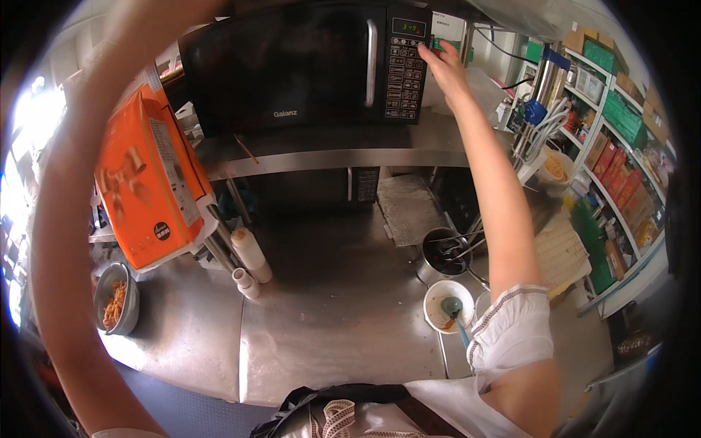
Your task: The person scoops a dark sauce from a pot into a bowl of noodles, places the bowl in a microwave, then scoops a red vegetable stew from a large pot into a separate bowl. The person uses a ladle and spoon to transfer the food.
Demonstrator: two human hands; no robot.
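Note:
My right hand [448,67] is raised to the control panel [405,71] of a black Galanz microwave oven [285,65]. A fingertip is at the panel's upper right edge, just below the lit green display [409,27]; whether it presses a button cannot be told. Nothing is held in that hand, and its fingers are apart. The microwave's door, with its silver handle [371,63], is closed. It stands on a stainless steel shelf [339,159]. My left arm [65,219] reaches up along the left side, and its hand is out of view past the top edge.
Below is a steel worktop [328,328] with a second microwave [312,186], squeeze bottles [252,254], a metal pot [438,268] with utensils, and a white bowl [432,315] with a ladle. An orange box [148,186] and a colander [131,306] are left; storage shelves [624,180] stand right.

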